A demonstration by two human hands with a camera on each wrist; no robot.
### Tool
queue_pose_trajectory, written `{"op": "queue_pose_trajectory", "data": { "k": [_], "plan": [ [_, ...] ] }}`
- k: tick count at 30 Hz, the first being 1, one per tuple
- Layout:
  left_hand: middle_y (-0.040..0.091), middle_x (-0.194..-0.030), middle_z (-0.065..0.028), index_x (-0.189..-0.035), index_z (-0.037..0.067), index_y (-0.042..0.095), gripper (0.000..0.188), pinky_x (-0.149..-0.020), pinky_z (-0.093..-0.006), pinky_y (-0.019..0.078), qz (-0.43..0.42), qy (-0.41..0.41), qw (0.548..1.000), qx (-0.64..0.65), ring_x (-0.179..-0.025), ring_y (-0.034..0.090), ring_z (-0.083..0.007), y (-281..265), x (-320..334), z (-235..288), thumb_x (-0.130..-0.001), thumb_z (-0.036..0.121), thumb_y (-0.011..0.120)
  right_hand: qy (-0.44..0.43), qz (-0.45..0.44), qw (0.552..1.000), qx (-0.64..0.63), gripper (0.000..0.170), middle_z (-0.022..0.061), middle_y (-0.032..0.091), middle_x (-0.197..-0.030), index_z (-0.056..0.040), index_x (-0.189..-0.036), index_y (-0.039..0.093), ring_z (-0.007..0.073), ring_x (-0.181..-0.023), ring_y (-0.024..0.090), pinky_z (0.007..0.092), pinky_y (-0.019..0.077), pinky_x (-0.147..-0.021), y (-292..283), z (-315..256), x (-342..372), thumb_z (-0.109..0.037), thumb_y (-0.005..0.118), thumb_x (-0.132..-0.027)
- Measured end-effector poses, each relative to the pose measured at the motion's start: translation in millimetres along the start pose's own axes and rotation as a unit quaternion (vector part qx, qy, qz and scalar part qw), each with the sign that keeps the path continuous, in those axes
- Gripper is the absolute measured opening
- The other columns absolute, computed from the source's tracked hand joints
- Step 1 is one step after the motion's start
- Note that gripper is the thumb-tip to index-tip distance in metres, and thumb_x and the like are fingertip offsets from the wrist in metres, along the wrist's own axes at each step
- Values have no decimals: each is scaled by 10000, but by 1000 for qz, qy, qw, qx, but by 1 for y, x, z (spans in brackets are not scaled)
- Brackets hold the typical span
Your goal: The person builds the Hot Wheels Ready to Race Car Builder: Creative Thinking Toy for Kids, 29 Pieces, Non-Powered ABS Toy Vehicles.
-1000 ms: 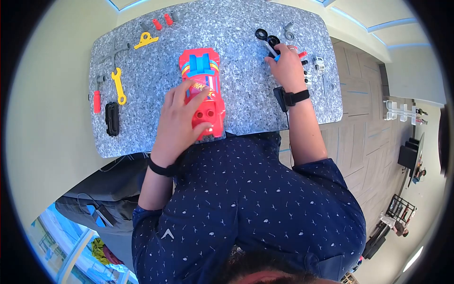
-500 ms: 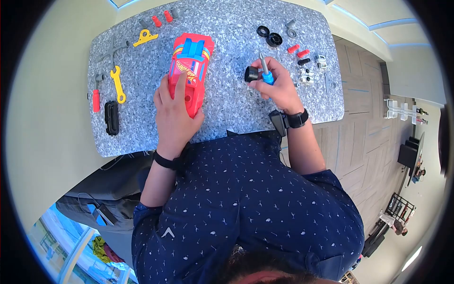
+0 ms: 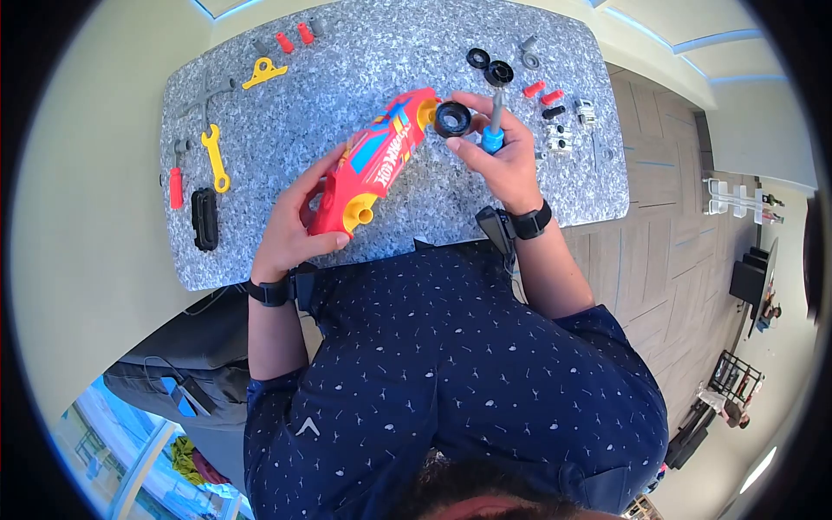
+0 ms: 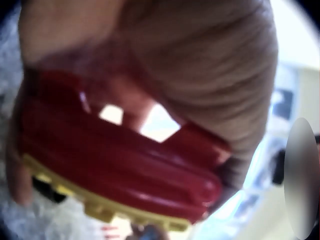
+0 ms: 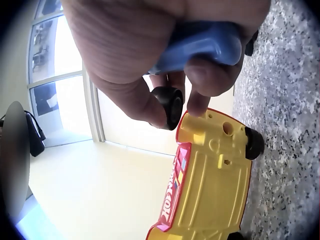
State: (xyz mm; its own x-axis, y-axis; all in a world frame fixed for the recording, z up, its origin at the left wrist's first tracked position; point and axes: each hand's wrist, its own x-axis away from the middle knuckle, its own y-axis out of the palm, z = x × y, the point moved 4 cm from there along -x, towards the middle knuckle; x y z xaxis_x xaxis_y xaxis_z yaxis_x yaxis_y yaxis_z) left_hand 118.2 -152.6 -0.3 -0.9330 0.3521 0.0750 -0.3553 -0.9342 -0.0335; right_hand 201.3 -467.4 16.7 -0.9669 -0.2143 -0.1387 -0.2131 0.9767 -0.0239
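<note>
My left hand (image 3: 295, 225) grips a red toy car (image 3: 381, 156) by its rear end, with the car tipped on its side so a printed flank faces up. Its yellow underside (image 5: 215, 185) shows in the right wrist view, with a black wheel (image 5: 255, 143) fitted on the table side. Between thumb and fingertips, my right hand (image 3: 513, 169) pinches a loose black wheel (image 3: 440, 123) right by the yellow axle stub at the car's upper end. A blue-handled screwdriver (image 3: 492, 141) is tucked in that same hand, its grey shaft pointing away from me.
Two black wheels (image 3: 498, 73), red pegs (image 3: 552, 97) and small grey parts (image 3: 586, 111) lie at the right. Along the left are a yellow wrench (image 3: 216, 158), a red-handled tool (image 3: 176, 188), a black part (image 3: 205, 219) and a yellow bracket (image 3: 264, 73).
The right hand picked up a wheel at the right while keeping the screwdriver, then moved left to the car. The left hand took hold of the car and tipped it from flat onto its side.
</note>
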Motion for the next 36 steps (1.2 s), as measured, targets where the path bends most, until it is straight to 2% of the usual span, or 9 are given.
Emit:
{"op": "queue_pose_trajectory", "data": {
  "k": [11,14,16,21,22,26,29,34,36],
  "plan": [
    [508,-1727,-165,-1764,-2,363,1259,-1326,-420,352,-37,-38,987,149,-1559,531,-258,-1,-1,-15,-751,439,968,-173,-34,959,222,565,104,709,-1324,-65,-1377,762,183,-980,694,355,584,-850,10,-20,-8,-60,930,-838],
    [520,-1717,-166,-1760,-6,369,1270,-1324,-421,354,-27,-51,983,173,-1554,538,-260,-2,-1,-20,-749,487,959,-76,-20,986,145,584,122,699,-1321,-77,-1422,730,229,-1044,686,373,572,-869,-3,-14,-8,-111,919,-870],
    [532,-1706,-164,-1757,-6,374,1268,-1323,-421,357,-20,-54,982,179,-1549,544,-260,-3,-1,-22,-748,500,953,-37,50,975,214,583,139,692,-1337,-68,-1432,711,253,-1051,676,374,558,-875,-23,3,-13,-131,908,-887],
    [556,-1683,-156,-1753,1,384,1242,-1316,-425,369,-23,-76,978,195,-1538,555,-261,-2,-1,-18,-757,489,943,-119,80,860,489,618,236,648,-1471,-9,-1457,646,425,-1255,687,482,580,-1049,-55,27,-48,-156,890,-909],
    [561,-1677,-155,-1753,3,385,1235,-1304,-425,387,-24,-76,978,195,-1529,563,-261,-2,-1,-18,-760,484,941,-50,84,879,467,644,271,616,-1526,-2,-1473,629,480,-1360,645,523,567,-1119,-55,27,-58,-167,891,-908],
    [589,-1635,-144,-1755,17,385,1200,-1166,-416,544,-15,-49,982,181,-1441,627,-253,-5,-1,-28,-777,447,932,-43,125,827,547,620,279,658,-1452,-10,-1437,670,460,-1313,674,516,596,-1076,-60,42,-88,-187,906,-891],
    [607,-1602,-138,-1752,23,392,1179,-1048,-397,626,-5,-54,979,196,-1379,661,-242,-4,0,-27,-782,423,928,91,40,815,570,521,278,698,-1348,-33,-1350,745,451,-1249,704,525,601,-1037,-62,47,-102,-172,912,-876],
    [617,-1585,-133,-1750,29,394,1170,-1021,-396,652,1,-66,975,210,-1357,675,-238,-3,0,-20,-787,412,937,-5,46,858,512,510,253,725,-1224,-37,-1304,788,459,-1114,711,519,592,-1011,-63,35,-84,-154,934,-830],
    [617,-1582,-132,-1751,32,390,1172,-998,-395,665,4,-62,976,211,-1345,681,-235,-2,0,-22,-791,415,940,-37,68,890,450,484,204,728,-1237,-40,-1301,789,382,-1104,730,471,606,-970,-60,13,-71,-135,928,-847]
  ]
}}
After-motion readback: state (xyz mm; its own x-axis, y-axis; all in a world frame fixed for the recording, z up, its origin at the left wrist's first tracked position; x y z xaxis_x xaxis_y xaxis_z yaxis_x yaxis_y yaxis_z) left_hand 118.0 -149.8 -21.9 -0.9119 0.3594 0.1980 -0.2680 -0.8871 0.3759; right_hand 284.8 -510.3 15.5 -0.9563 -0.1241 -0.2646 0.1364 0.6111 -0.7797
